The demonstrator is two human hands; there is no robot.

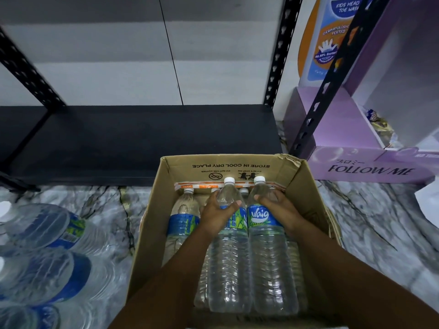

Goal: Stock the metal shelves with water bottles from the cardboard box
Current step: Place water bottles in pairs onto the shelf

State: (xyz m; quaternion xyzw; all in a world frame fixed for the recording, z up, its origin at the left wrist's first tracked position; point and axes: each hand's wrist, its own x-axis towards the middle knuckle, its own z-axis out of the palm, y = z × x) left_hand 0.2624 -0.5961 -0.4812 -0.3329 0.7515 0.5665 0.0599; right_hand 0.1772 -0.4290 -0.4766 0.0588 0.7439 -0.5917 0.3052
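Open cardboard box (152, 233) sits on marble-pattern floor (114, 210), directly in front of the low black shelf (142, 134). Shelf surface bare where visible.

Left hand (217, 213) wraps the left bottle (229, 252) at its shoulder, just above the blue label; thumb across the front, fingers curled around the far side. Right hand (282, 210) grips the right bottle (269, 252) at the same height, fingers curled around its shoulder, palm against the right side of the label. Both bottles upright, touching side by side, white caps above the hands, bodies below the grip. They stand higher than the other bottles in the box; whether their bases rest on anything I cannot tell.

More bottles (183, 224) remain in the box, left of and behind the held pair.

Floor left of box: bottles lying on their sides (54, 226). Right of shelf: purple display carton (370, 167) marked "FOLLOW ME".
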